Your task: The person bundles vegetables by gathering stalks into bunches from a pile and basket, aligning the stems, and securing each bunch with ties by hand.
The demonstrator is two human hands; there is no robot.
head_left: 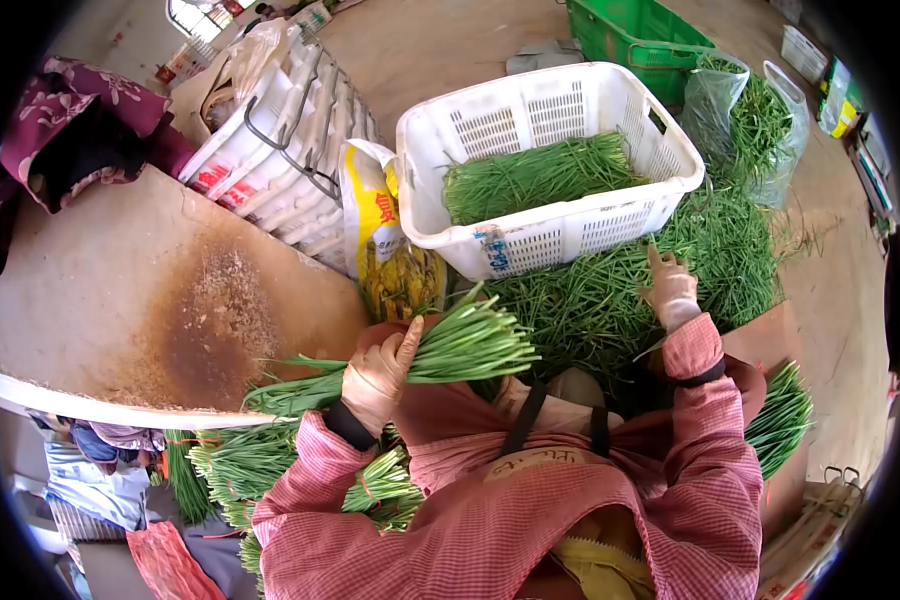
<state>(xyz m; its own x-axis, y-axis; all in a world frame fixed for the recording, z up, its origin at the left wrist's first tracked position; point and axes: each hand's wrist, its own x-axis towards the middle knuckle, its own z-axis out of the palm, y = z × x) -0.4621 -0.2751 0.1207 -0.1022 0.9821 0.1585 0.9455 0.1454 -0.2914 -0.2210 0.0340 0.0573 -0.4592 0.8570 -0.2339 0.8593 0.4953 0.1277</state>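
Note:
My left hand (372,385), in a thin pale glove, is closed around a bunch of chives (473,343). The cut ends of the bunch point right, and its leaf tips lie toward the table on the left. My right hand (672,285), gloved too, is over a loose heap of chives (580,305), index finger stretched out and fingers apart, with nothing visible in it. Just beyond the heap stands a white plastic basket (560,215) with a layer of chives (540,180) inside.
A brown-stained table (100,310) is on the left, with stacked white crates (270,165) behind it. A yellow-printed bag (378,215) leans by the basket. A green crate (630,45) and a clear bag of greens (760,115) stand back right. Tied bunches (235,460) lie below the table.

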